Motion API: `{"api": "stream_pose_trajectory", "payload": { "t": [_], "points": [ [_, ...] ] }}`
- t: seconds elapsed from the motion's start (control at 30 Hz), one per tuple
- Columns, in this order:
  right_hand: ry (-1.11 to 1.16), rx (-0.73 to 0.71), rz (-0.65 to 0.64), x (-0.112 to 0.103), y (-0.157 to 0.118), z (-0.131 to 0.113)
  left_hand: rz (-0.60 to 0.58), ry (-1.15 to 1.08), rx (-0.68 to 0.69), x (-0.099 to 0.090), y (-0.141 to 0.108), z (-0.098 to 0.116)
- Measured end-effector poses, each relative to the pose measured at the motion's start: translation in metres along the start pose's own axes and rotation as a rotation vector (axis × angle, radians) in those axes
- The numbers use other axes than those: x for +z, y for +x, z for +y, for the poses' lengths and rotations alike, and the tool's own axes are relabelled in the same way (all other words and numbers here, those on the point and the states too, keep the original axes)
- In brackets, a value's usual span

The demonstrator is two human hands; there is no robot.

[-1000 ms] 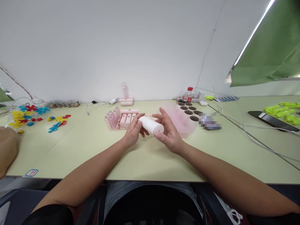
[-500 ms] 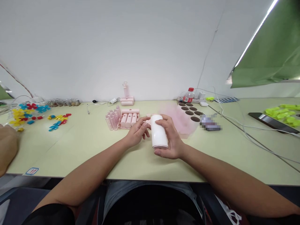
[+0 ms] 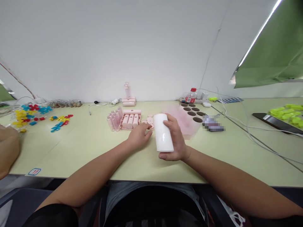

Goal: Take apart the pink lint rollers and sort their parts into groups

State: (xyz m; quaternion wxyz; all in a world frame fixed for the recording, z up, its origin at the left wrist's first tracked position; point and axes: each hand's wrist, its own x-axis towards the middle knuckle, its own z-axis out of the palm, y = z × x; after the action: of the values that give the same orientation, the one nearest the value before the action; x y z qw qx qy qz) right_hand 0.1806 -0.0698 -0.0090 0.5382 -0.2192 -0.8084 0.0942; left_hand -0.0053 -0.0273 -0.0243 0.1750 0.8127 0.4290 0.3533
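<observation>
A smooth white cylinder is held above the table by my right hand, fingers behind its right side and thumb under the lower end. The cylinder leans slightly, its top tipped to the left. My left hand reaches down to a small group of flat pink discs on the table; its fingertips are at the nearest disc, thumb apart from the fingers. Left of the discs stands a pink rack with several pink cylinders lying in it. Clear pink tubes stand upright beside the rack.
A translucent pink bag lies right of the cylinder, near dark round-holed tubes. A red-capped bottle stands behind. White cables cross the right side near a dark tablet. Colourful plastic pieces and another person's arm are at left.
My left hand has moved away from the white cylinder and down to the pink discs. My right hand has brought the cylinder slightly nearer and to the right, tilting it more.
</observation>
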Motion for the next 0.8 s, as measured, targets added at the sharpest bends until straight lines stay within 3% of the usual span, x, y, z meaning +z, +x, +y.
{"api": "stream_pose_trajectory", "payload": {
  "t": [0.13,0.37,0.53,0.63,0.8],
  "points": [
    [0.081,0.038,-0.037,0.004,-0.001,0.010,0.017,0.209,-0.045,-0.013,0.006,-0.001],
    [0.136,0.099,-0.114,0.007,-0.005,0.012,0.080,0.310,-0.091,-0.030,0.013,-0.003],
    [0.143,0.120,-0.164,0.008,-0.005,0.009,0.104,0.502,-0.061,-0.062,0.039,-0.004],
    [0.156,0.153,-0.184,0.010,-0.006,0.010,0.002,0.666,-0.039,-0.081,0.067,-0.008],
    [0.170,0.163,-0.182,0.010,-0.008,0.012,-0.335,0.834,-0.192,-0.093,0.107,-0.030]
  ]
}}
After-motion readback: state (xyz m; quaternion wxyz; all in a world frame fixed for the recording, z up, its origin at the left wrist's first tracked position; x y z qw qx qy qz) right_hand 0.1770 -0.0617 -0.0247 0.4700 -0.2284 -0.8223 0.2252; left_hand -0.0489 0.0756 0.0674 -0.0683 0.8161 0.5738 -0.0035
